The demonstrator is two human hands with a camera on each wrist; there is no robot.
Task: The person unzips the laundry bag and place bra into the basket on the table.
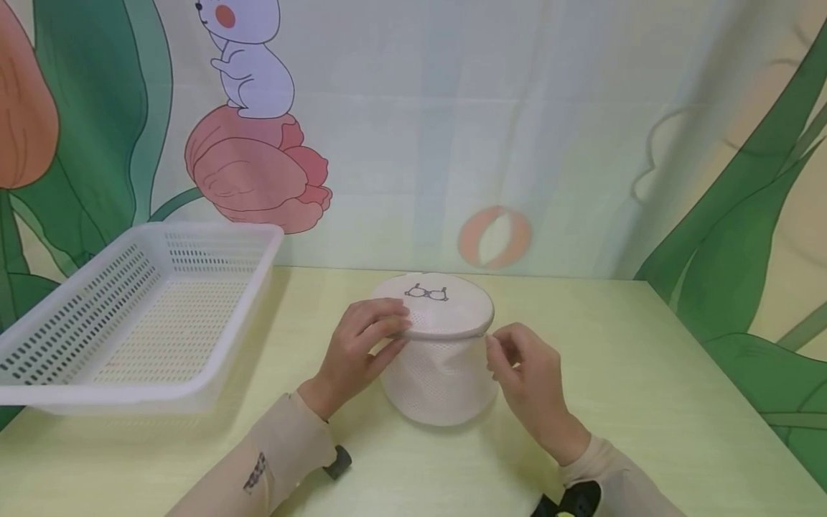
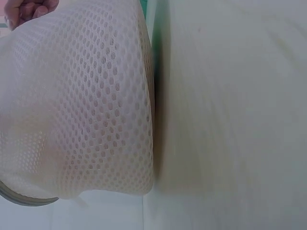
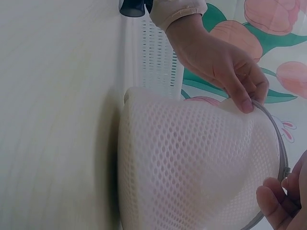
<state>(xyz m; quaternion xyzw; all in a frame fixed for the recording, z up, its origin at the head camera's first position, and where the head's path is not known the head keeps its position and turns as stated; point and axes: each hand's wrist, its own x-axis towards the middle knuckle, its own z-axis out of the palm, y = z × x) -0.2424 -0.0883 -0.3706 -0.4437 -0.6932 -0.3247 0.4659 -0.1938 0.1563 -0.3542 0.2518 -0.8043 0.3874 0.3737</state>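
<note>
A white mesh laundry bag (image 1: 439,388) stands upright on the table, its round lid (image 1: 446,309) printed with a pair of glasses. A grey zipper (image 3: 276,125) runs around the lid's edge. My left hand (image 1: 368,334) grips the left side of the rim, thumb below and fingers on top. At the rim's right side, my right hand (image 1: 526,380) pinches the zipper pull, with the slider (image 3: 286,171) showing beside its fingertips. In the left wrist view, the mesh wall (image 2: 96,96) fills the left half and part of the right hand (image 2: 29,10) shows behind it.
A white perforated plastic basket (image 1: 226,345) sits at the left of the pale yellow-green table (image 1: 620,373). Behind the table hangs a curtain (image 1: 400,143) printed with flowers and a white animal.
</note>
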